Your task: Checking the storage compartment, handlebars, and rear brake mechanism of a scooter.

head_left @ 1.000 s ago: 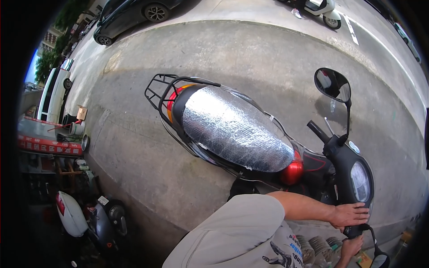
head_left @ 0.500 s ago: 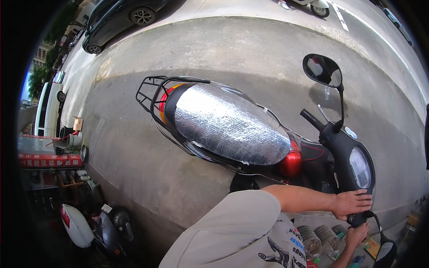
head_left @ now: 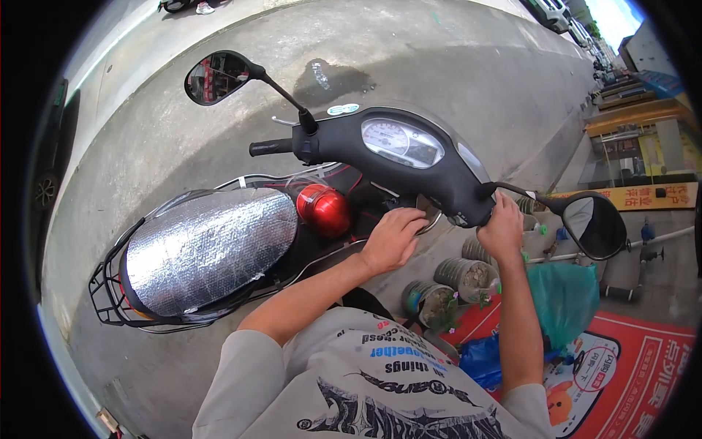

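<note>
The right hand is clenched around the scooter's right handlebar grip, right of centre. The left hand, fingers loosely curled, rests beneath the dashboard at centre frame, near the red cap.

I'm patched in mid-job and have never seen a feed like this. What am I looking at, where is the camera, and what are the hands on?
There is no machine here, only a person's two bare hands. The single picture comes from a wide fisheye camera worn on the person's head, looking down, so straight edges bend near the rim. Below stands a black scooter on grey pavement, with a silver quilted seat cover, a shiny red round part ahead of the seat, and two mirrors. The left hand rests just below the instrument panel; what its fingers touch is hidden. The right hand grips the right handlebar. Potted plants and a green bag sit beside the scooter.
</note>
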The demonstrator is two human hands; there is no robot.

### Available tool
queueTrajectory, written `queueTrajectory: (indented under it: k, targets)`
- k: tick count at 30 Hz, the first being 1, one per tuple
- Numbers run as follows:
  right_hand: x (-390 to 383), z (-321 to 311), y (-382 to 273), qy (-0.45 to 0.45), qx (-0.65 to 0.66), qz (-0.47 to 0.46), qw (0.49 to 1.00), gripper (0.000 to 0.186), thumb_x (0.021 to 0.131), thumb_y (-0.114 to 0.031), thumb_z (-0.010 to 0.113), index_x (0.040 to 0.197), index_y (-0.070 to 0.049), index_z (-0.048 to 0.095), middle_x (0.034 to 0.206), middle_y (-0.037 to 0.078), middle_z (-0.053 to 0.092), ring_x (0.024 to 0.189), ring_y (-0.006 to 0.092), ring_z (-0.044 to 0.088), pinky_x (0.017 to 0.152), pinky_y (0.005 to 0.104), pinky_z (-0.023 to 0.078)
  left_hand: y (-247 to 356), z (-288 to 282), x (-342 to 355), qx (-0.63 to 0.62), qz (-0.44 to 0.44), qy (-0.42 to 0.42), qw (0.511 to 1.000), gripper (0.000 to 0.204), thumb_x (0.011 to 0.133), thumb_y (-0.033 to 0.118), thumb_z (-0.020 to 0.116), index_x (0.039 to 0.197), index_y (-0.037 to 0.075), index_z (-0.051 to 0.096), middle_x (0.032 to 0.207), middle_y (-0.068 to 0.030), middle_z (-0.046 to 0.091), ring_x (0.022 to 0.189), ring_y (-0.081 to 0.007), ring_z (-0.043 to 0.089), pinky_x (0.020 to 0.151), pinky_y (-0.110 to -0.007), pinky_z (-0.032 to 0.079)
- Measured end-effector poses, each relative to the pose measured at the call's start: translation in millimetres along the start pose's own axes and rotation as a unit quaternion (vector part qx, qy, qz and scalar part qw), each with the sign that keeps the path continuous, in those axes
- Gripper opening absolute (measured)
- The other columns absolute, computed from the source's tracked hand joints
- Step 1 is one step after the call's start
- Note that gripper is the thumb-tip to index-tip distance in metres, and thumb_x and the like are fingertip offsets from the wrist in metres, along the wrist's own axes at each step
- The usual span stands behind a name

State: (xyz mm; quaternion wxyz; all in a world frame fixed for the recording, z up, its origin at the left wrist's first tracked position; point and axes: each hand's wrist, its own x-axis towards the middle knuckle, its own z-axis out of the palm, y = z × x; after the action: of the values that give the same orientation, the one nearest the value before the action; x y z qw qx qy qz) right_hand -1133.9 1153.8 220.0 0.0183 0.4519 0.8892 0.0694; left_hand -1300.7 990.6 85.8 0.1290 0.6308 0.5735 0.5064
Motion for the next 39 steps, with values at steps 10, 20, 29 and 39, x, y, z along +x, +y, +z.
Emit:
queueTrajectory:
  k: [10, 20, 29, 39]
  targets:
    - [1, 3, -2, 0.003, 0.006, -0.01, 1.0, 0.072, 0.067, -0.004, 0.064, 0.136, -0.006, 0.045, 0.131, 0.016, 0.053, 0.126, 0.0331, 0.047, 0.107, 0.0467, 0.035, -88, 33, -25, 0.138, -0.296, -0.03, 0.945, 0.043, 0.089, 0.029, 0.062, 0.117, -0.002, 0.054, 0.105, -0.0212, 0.062, 0.094, -0.0389, 0.063, 0.081, -0.05, 0.05]
    - [2, -1, -4, -0.001, 0.003, -0.005, 1.0, 0.071, 0.067, -0.005, 0.064, 0.136, -0.006, 0.045, 0.13, 0.015, 0.053, 0.126, 0.0325, 0.047, 0.107, 0.0461, 0.035, -124, 76, -5, 0.232, -0.3, -0.155, 0.912, 0.035, 0.088, 0.034, 0.059, 0.107, 0.004, 0.061, 0.105, -0.0162, 0.066, 0.097, -0.032, 0.066, 0.079, -0.045, 0.052]
    - [2, 0, -3, -0.005, 0.001, 0.0, 1.0, 0.074, 0.067, -0.007, 0.066, 0.137, -0.006, 0.044, 0.131, 0.015, 0.052, 0.127, 0.0324, 0.046, 0.108, 0.0459, 0.034, -125, 82, 8, 0.272, -0.307, -0.226, 0.883, 0.023, 0.089, 0.019, 0.05, 0.091, 0.008, 0.07, 0.095, -0.0143, 0.071, 0.089, -0.0306, 0.07, 0.075, -0.041, 0.056]
    - [4, 0, -4, -0.007, 0.003, -0.001, 1.0, 0.075, 0.066, -0.006, 0.067, 0.137, -0.006, 0.044, 0.131, 0.015, 0.052, 0.127, 0.0332, 0.046, 0.107, 0.0461, 0.035, -130, 84, 5, 0.187, -0.398, -0.181, 0.88, 0.027, 0.09, 0.025, 0.052, 0.093, 0.006, 0.071, 0.096, -0.0199, 0.07, 0.093, -0.0344, 0.069, 0.081, -0.044, 0.055]
